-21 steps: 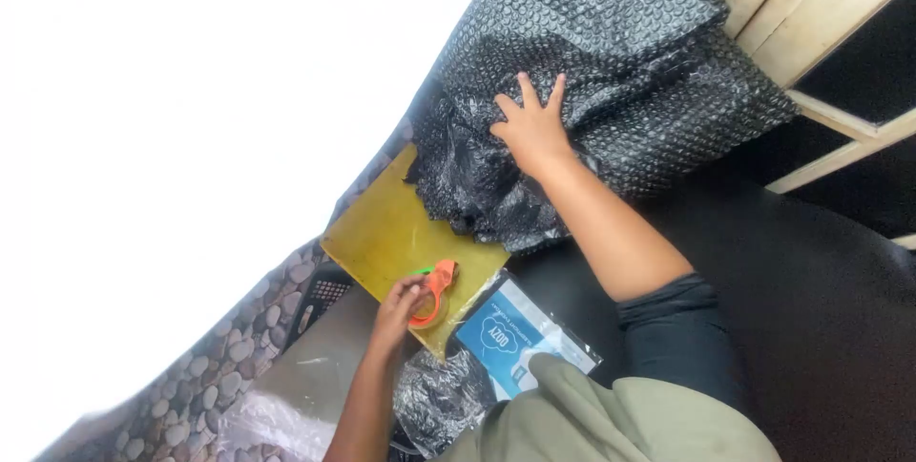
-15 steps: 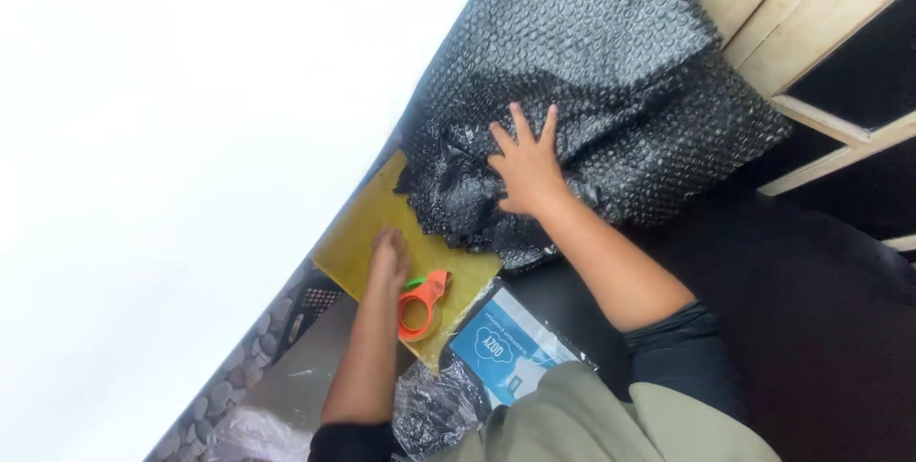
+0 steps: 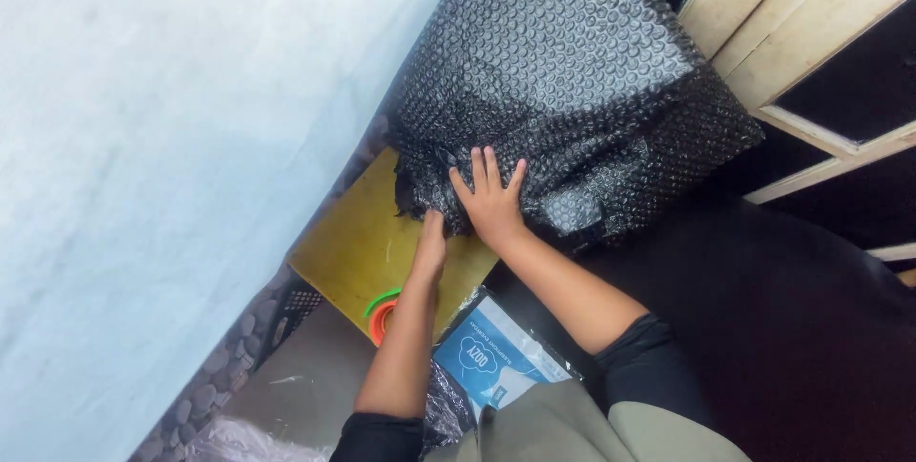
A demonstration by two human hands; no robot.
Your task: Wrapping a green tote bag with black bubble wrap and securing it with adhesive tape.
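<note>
Pale wall (image 3: 172, 137) fills my left view. Beside it, the black bubble-wrapped bundle (image 3: 572, 90) overlaps a yellow board (image 3: 358, 252). My right hand (image 3: 491, 204) presses flat on the wrap, fingers spread; my left hand (image 3: 429, 250) touches its lower edge, fingers together.

A yellow board (image 3: 358, 242) lay flat beside a pale wall (image 3: 172, 118). At its near edge sat 1 orange and green tool (image 3: 382, 309), partly hidden. Just beside it lay a blue and white plastic packet (image 3: 496, 362) with crumpled clear wrap at its edge. A black crate (image 3: 296, 309) with a mesh side stood below the board, next to a strip of pebbled flooring (image 3: 215, 381). A pale wooden frame (image 3: 792, 32) crossed the upper right over dark openings.
</note>
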